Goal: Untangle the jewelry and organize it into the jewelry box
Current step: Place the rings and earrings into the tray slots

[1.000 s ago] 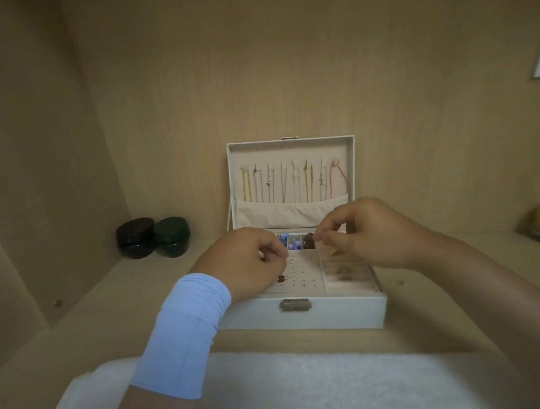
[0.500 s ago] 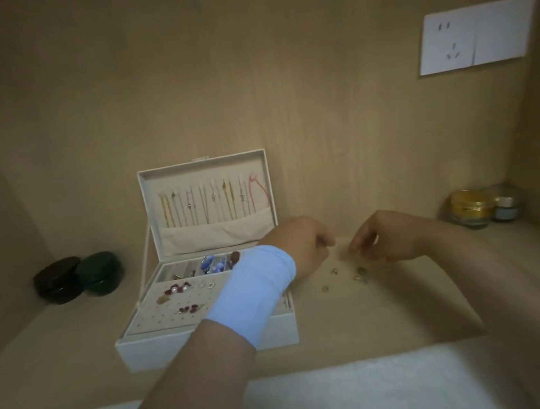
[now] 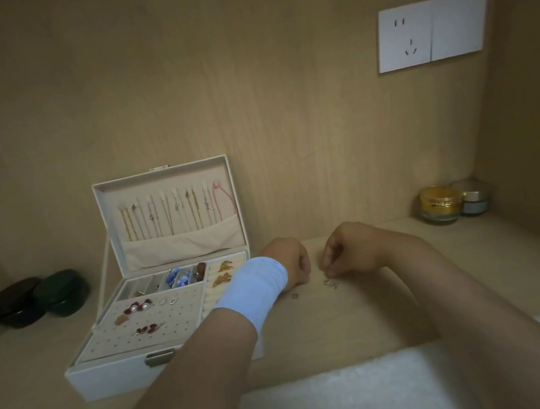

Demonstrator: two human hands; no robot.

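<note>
A white jewelry box point(image 3: 113, 373) stands open at the left, with chains hung in its lid and earrings pinned on its tray. To the right of it, on the wooden shelf, lie small silver earrings point(image 3: 331, 283) and a single tiny piece point(image 3: 294, 296). My right hand point(image 3: 348, 251) hovers over the earrings, its fingertips pinched together right above them. My left hand point(image 3: 290, 261), with a light blue wristband, rests beside it with curled fingers; what it holds, if anything, is hidden.
Two dark round cases point(image 3: 37, 298) sit left of the box. A gold jar point(image 3: 441, 203) and a smaller jar point(image 3: 475, 199) stand in the back right corner. A wall socket point(image 3: 432, 29) is above. White fluffy cloth point(image 3: 334, 395) covers the near edge.
Both hands left the box tray and moved right to the loose earrings on the shelf. My view swung right, so the box now sits at the left.
</note>
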